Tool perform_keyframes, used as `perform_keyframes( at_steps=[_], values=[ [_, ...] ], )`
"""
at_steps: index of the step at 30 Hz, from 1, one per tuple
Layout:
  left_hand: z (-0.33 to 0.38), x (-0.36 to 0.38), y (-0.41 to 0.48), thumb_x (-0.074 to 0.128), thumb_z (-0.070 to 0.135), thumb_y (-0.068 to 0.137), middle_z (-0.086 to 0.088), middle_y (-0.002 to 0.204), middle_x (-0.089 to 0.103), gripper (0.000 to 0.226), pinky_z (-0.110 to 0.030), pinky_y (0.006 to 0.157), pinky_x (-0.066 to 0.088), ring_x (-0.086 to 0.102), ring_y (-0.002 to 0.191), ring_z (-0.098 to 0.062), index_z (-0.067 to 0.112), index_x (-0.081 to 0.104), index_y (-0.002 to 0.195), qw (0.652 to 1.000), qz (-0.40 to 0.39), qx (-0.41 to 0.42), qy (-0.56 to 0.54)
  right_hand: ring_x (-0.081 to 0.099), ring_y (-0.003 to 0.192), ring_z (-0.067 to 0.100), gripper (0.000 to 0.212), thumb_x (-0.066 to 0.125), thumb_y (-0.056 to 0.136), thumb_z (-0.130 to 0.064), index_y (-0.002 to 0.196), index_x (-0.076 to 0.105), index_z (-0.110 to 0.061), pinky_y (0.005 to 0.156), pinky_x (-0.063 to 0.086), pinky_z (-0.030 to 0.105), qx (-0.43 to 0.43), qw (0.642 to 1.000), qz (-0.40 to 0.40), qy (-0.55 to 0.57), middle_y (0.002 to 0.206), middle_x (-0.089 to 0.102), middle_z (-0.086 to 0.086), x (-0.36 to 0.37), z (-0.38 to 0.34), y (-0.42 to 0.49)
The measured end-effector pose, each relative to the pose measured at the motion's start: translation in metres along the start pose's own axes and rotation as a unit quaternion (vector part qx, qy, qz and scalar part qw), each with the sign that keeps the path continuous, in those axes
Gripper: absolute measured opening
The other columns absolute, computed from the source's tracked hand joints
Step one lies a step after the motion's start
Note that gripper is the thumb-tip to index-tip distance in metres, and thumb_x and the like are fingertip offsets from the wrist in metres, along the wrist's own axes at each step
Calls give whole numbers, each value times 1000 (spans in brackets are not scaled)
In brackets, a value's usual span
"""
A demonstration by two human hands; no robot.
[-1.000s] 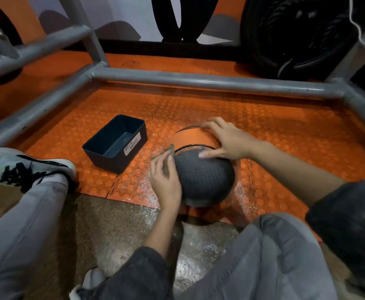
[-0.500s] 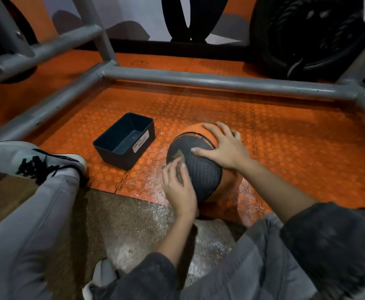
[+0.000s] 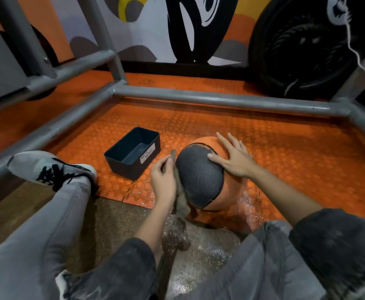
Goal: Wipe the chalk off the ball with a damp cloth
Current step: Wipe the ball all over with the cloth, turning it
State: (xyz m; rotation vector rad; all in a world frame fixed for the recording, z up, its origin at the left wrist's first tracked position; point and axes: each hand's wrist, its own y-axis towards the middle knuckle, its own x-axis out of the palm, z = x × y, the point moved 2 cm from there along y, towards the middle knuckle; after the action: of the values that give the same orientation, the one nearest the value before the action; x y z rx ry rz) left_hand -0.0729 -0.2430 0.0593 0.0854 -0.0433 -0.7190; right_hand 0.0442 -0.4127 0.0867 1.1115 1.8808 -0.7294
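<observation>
Orange studded matting (image 3: 296, 152) spreads out beyond the hands, and we're looking down on it from above. It's boxed in by a grey pipe frame (image 3: 220, 99). Past the frame we've got a painted wall (image 3: 194, 29) in black, white and yellow, and far beyond the right hand, a big black tyre (image 3: 296, 50) with what looks like dark rope coiled in it.

Now to the action. The ball (image 3: 201, 180) sits on the matting right between the two hands, at the mat's near edge. It's orange with a dark grey textured panel turned up towards us. The right hand (image 3: 235, 159) lies flat on top of it, fingers straight and fanned out, thumb on the grey panel. The left hand (image 3: 163, 180) is on the ball's other side, fingers curled round a drab olive cloth (image 3: 182, 204). That cloth is pressed against the ball's side, with one corner poking up above the fingers and the rest hanging below the palm.

Just beyond the left hand stands a dark rectangular bin (image 3: 125, 169), close to the ball but not touching it. There's a white label on its side, and we read it as "waste basket".

Out past the left forearm, a grey-trousered leg ends in a white and black shoe (image 3: 49, 167). Below the wrists the matting gives way to brown speckled flooring (image 3: 116, 224). A pale, glistening patch (image 3: 209, 252) spreads across it, though we can't tell if that's water or chalk.
</observation>
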Motion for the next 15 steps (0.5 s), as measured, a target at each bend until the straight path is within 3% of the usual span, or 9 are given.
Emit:
perform_keyframes(
  at_steps=[3, 8, 11, 15],
  values=[
    [5, 3, 8, 53, 17, 95, -3, 113, 64, 19, -27, 93, 45, 57, 108, -15, 9, 67, 106, 1000, -8, -18, -4, -3, 146, 31, 93, 42, 66, -80, 146, 8, -48, 113, 8, 62, -19, 999, -26, 13, 160, -2, -7, 8, 3, -1],
    [4, 12, 17, 56, 23, 94, -5, 112, 66, 24, -41, 99, 46, 59, 107, -20, 8, 68, 108, 990, -105, -91, 31, -4, 145, 30, 101, 45, 59, -79, 147, 9, -46, 114, 8, 59, -48, 998, -26, 20, 160, -2, -7, 14, -5, -7],
    [5, 12, 19, 56, 23, 94, -5, 112, 66, 24, -40, 99, 45, 59, 105, -19, 7, 68, 108, 992, -92, -76, 40, -1, 146, 29, 82, 47, 76, -70, 147, 15, -44, 116, 6, 55, -44, 998, -1, 41, 160, 3, -6, 18, 0, -4],
    [12, 18, 26, 55, 24, 95, -4, 123, 59, 22, -24, 91, 41, 53, 106, -12, 13, 66, 111, 994, -67, -22, 81, 8, 145, 27, 45, 34, 98, -47, 143, 29, -44, 116, 4, 41, -61, 993, 43, 93, 158, 17, -2, 17, 14, 2]
  ],
)
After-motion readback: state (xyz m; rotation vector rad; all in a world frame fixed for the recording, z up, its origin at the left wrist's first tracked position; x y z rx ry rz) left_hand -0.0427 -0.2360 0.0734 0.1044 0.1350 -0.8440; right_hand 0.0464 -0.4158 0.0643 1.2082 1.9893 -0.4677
